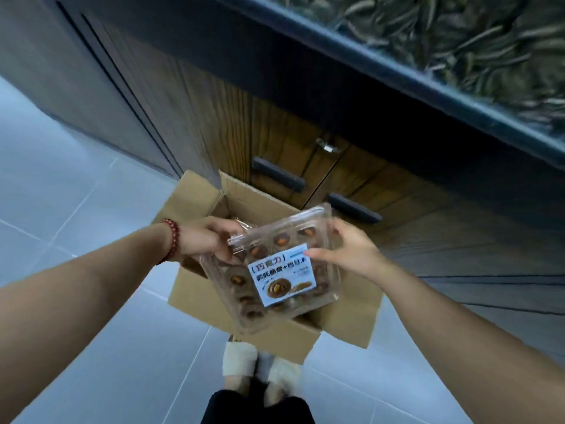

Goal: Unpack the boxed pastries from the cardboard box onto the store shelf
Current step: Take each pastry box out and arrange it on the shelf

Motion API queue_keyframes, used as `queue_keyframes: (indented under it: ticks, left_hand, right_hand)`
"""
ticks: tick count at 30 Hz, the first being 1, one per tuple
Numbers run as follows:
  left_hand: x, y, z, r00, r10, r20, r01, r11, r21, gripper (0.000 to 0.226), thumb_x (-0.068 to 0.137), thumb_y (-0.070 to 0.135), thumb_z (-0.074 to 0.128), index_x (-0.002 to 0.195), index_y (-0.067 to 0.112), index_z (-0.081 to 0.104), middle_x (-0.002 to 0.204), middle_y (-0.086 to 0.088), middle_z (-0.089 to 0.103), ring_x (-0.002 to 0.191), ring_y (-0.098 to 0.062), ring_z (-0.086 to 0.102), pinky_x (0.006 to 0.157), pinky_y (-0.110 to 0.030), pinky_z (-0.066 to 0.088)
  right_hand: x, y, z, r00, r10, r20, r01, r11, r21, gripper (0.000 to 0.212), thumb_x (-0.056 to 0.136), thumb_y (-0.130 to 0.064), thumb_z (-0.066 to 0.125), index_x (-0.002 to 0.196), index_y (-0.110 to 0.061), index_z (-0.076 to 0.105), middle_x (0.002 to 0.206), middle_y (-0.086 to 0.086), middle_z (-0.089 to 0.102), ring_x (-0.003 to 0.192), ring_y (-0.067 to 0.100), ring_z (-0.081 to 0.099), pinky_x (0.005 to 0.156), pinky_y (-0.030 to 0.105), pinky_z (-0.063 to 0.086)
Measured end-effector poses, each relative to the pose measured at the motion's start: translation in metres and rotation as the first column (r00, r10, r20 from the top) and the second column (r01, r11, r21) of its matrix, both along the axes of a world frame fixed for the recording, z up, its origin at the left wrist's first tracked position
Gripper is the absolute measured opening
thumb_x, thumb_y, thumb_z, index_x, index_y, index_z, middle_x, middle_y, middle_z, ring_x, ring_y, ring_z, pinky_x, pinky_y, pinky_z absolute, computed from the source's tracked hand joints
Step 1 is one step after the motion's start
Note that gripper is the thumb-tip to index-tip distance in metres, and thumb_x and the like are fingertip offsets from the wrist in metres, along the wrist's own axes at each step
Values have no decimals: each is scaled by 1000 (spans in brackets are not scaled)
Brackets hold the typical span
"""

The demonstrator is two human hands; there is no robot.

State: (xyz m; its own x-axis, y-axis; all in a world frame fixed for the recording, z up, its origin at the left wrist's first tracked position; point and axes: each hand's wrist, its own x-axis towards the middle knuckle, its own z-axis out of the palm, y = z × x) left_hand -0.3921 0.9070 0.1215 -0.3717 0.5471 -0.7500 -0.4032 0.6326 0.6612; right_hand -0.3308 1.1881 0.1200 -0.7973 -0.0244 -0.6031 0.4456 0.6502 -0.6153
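Note:
A clear plastic pastry box [275,270] with a blue-and-white label and several brown pastries inside hangs tilted above the open cardboard box [269,335] on the floor. My left hand [208,240], with a red bead bracelet on its wrist, grips the pastry box's upper left corner. At the right edge my right hand [348,252] holds it, thumb on the label. The inside of the cardboard box is mostly hidden behind the pastry box.
A wooden cabinet with two dark handles [278,174] stands just behind the cardboard box. Above it, at the upper right, a dark-rimmed display bin [397,71] holds loose striped seeds. Grey floor tiles [76,194] spread to the left. My feet [260,365] stand just in front of the box.

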Motion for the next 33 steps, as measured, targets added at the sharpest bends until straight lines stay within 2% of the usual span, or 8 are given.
queue_keyframes:
  ticks: [4,7,11,15,20,23,30,33]
  left_hand:
    - [-6,3,94,978,-184,-94,183,983,-20,40,60,25,74,98,19,64,103,-9,68,103,-28,62,95,-53,47]
    - [-9,12,157,953,-252,-168,256,967,-2,46,57,28,74,102,20,64,104,-6,70,103,-25,64,92,-44,51]
    - [-15,40,254,900,-338,-276,358,933,24,40,70,12,74,107,11,61,104,-10,70,97,-24,67,82,-39,56]
    - [-29,82,367,770,-397,-499,458,889,1,39,64,18,74,102,18,64,97,-5,70,88,-23,64,81,-41,52]
    - [-33,144,479,657,-445,-609,564,826,5,44,74,8,73,115,17,60,110,-6,69,95,-17,68,78,-31,57]
    - [-24,185,533,628,-418,-656,600,798,66,44,71,11,74,113,14,61,106,-8,70,89,-15,69,69,-23,54]
    - [30,294,612,724,-128,-678,528,734,426,72,36,42,92,98,17,67,103,-5,72,89,-14,68,75,-26,58]
    - [59,350,626,742,-3,-670,478,704,526,80,36,42,92,106,14,66,111,-9,70,99,-22,66,87,-36,53]
  right_hand:
    - [20,0,84,999,40,3,-40,992,-121,41,76,-21,79,114,-20,63,105,-14,68,95,-4,65,89,28,55]
    - [31,7,148,997,45,-55,-51,991,-126,42,77,-25,78,115,-20,62,109,-2,69,100,12,66,85,35,57]
    - [40,31,252,992,23,-123,-37,993,-116,42,81,-20,74,120,-24,58,106,-10,69,82,-6,65,60,16,52]
    - [54,65,364,952,-69,-298,58,997,-45,42,79,-24,75,118,-22,59,113,-4,70,99,9,67,86,26,56]
    - [83,100,475,882,-120,-455,155,987,39,40,85,-29,69,112,-31,40,100,-33,44,99,-6,46,84,8,41]
    - [112,137,520,820,-160,-549,236,969,70,61,78,-43,72,131,-26,46,126,-22,51,121,5,47,100,24,41]
    - [193,238,588,605,-395,-692,448,887,-114,36,83,-28,72,112,-10,62,108,10,71,88,10,70,63,29,56]
    - [226,287,607,511,-435,-741,511,847,-145,35,80,-34,73,102,-8,62,101,11,71,85,12,70,66,42,58]
